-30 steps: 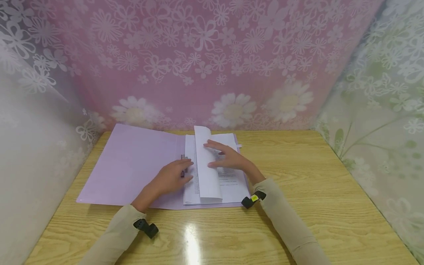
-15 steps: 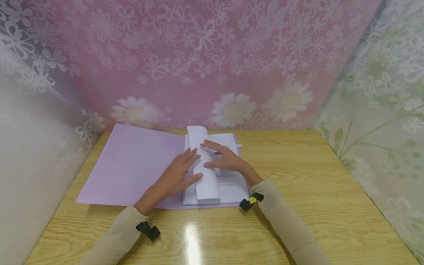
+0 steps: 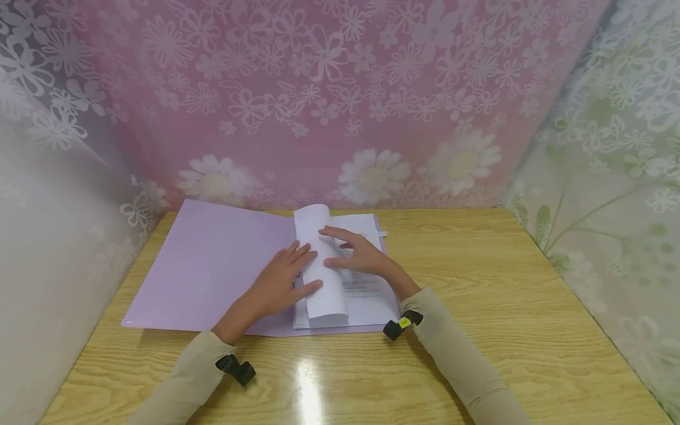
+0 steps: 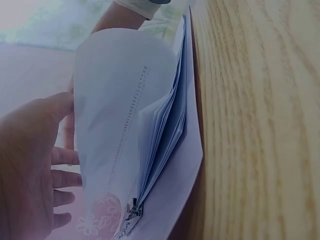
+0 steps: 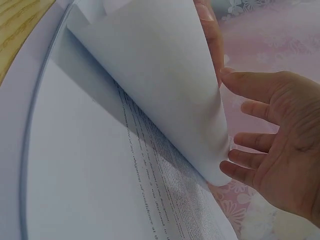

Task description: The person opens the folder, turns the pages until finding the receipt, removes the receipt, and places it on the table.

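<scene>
A lilac ring binder (image 3: 212,265) lies with its cover spread to the left on the table. Its right side bears a stack of printed sheets (image 3: 369,307). One sheet (image 3: 325,301) curls up and over toward the left, its blank back facing up. My left hand (image 3: 276,280) touches the curled sheet's left side with spread, straight fingers. On the sheet's right side, my right hand (image 3: 363,254) touches it with thumb and fingertips, fingers apart. The metal clip (image 4: 131,217) at the binder's spine shows in the left wrist view; in the head view my left hand mostly covers it.
The wooden table (image 3: 478,265) extends to the right and in front of the binder. A pink flowered wall covering (image 3: 319,118) stands right behind the table, with pale flowered coverings on both sides. A small tab (image 3: 383,234) sticks out from the binder's right edge.
The curled sheet has shifted left toward the spine. My left hand has come up from beside the clip onto the sheet, fingers spread. My right hand has moved slightly left with the sheet.
</scene>
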A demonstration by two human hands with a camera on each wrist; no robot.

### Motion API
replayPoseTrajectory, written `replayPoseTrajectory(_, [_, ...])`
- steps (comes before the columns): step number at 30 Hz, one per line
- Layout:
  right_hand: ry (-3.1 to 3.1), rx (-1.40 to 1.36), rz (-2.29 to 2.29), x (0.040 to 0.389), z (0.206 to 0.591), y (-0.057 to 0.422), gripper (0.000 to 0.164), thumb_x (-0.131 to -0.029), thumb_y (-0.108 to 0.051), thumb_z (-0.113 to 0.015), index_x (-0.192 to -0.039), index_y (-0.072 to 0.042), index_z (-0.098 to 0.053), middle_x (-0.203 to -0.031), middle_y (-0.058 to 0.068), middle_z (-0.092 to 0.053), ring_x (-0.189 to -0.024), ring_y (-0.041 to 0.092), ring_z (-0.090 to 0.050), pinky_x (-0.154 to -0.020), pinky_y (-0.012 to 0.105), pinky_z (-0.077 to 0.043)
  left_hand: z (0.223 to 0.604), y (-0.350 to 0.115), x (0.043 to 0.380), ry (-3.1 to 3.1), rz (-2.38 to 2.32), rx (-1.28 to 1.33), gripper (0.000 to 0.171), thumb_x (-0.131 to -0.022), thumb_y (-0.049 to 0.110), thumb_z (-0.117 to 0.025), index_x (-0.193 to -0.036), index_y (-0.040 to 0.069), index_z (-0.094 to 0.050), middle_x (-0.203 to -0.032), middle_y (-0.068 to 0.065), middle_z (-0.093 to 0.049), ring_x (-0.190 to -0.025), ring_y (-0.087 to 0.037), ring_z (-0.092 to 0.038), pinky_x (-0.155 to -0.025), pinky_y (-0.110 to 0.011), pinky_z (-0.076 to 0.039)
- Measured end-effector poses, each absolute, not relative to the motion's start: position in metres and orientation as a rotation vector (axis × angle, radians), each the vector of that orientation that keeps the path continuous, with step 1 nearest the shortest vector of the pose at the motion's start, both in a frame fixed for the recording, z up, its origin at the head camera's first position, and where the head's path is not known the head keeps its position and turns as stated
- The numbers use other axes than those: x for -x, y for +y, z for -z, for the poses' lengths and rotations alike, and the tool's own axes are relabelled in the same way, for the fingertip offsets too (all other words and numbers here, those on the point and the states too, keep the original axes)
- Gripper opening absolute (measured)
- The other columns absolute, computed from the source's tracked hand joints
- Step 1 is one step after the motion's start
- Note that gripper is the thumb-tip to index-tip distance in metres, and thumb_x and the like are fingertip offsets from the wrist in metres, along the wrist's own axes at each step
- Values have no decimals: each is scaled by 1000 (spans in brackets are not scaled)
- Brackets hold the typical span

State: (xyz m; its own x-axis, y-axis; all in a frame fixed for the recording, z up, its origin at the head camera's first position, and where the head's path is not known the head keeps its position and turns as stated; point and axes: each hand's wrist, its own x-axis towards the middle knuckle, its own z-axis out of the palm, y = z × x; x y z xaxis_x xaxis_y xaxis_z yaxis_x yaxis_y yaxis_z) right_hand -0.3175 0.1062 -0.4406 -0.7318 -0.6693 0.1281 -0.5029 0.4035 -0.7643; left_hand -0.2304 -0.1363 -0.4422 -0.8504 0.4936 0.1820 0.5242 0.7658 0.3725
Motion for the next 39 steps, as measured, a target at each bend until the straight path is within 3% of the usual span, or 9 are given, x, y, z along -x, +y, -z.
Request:
replayPoseTrajectory(9, [2428,1117,1288,316,440,106,66,-94,-17,-75,-153,-9,-47,-159,9,-46,-149,32,-40,-112,54,-46,441,-135,228,-2946,599,782,87,-94,64,-59,-158,10,-37,-167,-19,-27,-157,-42,-18,-124,-62,-22])
replayPoseTrajectory(18, [2377,1126,1326,322,437,111,64,-96,-14,-72,-154,-5,-45,-158,12,-47,-145,32,-47,-112,52,-47,446,-136,228,-2924,606,883,66,-101,49,-55,-158,21,-39,-169,-7,-26,-158,-38,-16,-123,-66,-19])
replayPoseTrajectory(23, [2420,1062,1326,328,433,122,64,-97,-18,-70,-154,-7,-44,-159,12,-46,-145,30,-47,-115,52,-44,446,-136,229,-2941,608,864,66,-101,51,-52,-158,18,-41,-169,-9,-28,-158,-37,-17,-124,-65,-19])
replayPoseTrajectory(31, [2624,928,1279,339,428,148,63,-96,-22,-72,-152,-9,-48,-155,15,-50,-143,34,-48,-115,53,-44,444,-135,229,-2957,567,814,80,-96,63,-57,-156,12,-42,-168,-10,-28,-158,-34,-19,-125,-61,-22])
replayPoseTrajectory(39, [2743,753,1204,353,435,178,66,-96,-22,-72,-153,-4,-44,-159,16,-44,-149,37,-39,-118,58,-36,441,-137,227,-2933,560,807,81,-94,55,-65,-154,4,-43,-166,-16,-33,-156,-36,-25,-123,-61,-26])
